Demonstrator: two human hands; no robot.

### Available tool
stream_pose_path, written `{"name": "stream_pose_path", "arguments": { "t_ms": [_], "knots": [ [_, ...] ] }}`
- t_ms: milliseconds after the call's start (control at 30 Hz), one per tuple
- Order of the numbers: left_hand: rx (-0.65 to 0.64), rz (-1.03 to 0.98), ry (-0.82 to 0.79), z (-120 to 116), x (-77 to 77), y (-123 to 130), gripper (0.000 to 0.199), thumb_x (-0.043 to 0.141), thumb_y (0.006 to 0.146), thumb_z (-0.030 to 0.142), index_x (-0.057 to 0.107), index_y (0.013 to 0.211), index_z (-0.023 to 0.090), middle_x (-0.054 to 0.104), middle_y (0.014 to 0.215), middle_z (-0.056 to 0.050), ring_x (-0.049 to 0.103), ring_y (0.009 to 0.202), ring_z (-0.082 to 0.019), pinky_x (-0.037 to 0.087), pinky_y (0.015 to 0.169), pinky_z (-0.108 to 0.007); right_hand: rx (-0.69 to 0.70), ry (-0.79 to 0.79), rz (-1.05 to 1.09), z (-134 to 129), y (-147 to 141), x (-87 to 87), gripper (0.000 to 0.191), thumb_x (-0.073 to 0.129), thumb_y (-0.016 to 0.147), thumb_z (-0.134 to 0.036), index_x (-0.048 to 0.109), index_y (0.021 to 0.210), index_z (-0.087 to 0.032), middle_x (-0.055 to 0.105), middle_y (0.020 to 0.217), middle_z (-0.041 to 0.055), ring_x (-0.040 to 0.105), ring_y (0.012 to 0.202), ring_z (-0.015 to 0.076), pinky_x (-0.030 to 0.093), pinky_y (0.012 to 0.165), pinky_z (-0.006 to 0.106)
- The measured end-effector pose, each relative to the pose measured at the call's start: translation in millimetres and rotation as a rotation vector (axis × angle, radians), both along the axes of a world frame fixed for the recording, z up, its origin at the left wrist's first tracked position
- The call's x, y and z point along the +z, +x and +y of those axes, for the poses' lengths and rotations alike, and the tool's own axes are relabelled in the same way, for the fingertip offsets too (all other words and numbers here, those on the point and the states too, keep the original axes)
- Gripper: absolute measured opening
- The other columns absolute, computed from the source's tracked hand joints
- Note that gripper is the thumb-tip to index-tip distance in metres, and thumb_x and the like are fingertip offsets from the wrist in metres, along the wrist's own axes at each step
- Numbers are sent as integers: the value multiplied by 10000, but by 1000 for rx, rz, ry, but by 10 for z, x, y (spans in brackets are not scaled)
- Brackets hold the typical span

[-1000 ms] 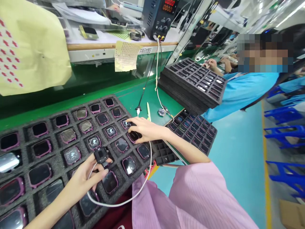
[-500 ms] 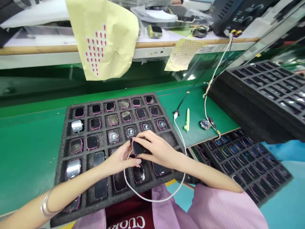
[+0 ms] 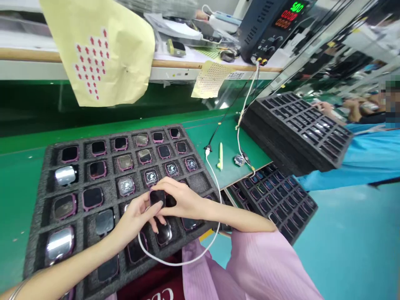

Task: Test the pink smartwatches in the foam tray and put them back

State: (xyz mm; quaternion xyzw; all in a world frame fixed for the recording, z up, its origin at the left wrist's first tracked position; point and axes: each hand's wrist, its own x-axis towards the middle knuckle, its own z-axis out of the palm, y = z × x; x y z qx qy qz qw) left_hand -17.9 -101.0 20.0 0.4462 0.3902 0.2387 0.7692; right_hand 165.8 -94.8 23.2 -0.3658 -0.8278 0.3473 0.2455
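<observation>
A smartwatch body (image 3: 157,197) with a dark screen and purple frame is held between both hands above a black foam tray (image 3: 104,176). My left hand (image 3: 139,212) grips it from the left, thumb across its face. My right hand (image 3: 178,199) holds its right side, fingers curled over the top and below. A white cable (image 3: 175,264) loops from near my hands round to a plug (image 3: 207,151) on the bench; its end at the watch is hidden. More purple watch bodies (image 3: 93,197) lie in the tray's compartments, several with lit faces.
Right of the tray lie a light green pen-like tool (image 3: 220,156) and a small watch-like item (image 3: 239,160). Stacked foam trays (image 3: 265,129) stand beyond, another watch tray (image 3: 281,204) lower down. A power supply (image 3: 265,31) sits on the shelf. A co-worker's blue sleeve (image 3: 331,175) shows at right.
The view has swung to the right, bringing the power supply's display and a co-worker into sight. My left thumb has moved up onto the watch's face.
</observation>
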Motion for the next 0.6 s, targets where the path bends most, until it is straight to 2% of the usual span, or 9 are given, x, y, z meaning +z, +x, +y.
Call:
{"name": "stream_pose_path", "arguments": {
  "t_ms": [200, 333, 600],
  "knots": [
    [17, -80, -4, 36, 16, -2, 406, 673, 787, 445, 566, 946, 87, 655, 621, -38, 572, 422, -108, 483, 425, -209, -19, 40, 101, 37, -2, -39, 455, 713, 809, -318, 516, 1189, -164, 590, 1037, 96, 602, 975, 207, 528, 840, 342],
    [19, -110, 8, 40, -22, -17, 391, 657, 806, 426, 553, 974, 88, 646, 624, -31, 598, 453, -124, 499, 424, -214, -6, 67, 105, 61, -5, -53, 457, 716, 809, -316, 518, 1190, -160, 596, 1013, 95, 605, 932, 204, 540, 790, 338],
    [-10, -126, 30, 35, -79, -18, 338, 633, 833, 398, 541, 981, 108, 630, 649, -15, 597, 475, -117, 495, 423, -201, -7, 128, 90, 41, 8, -45, 463, 692, 827, -345, 524, 1211, -146, 624, 1043, 119, 618, 968, 227, 538, 830, 367]
  ]
}}
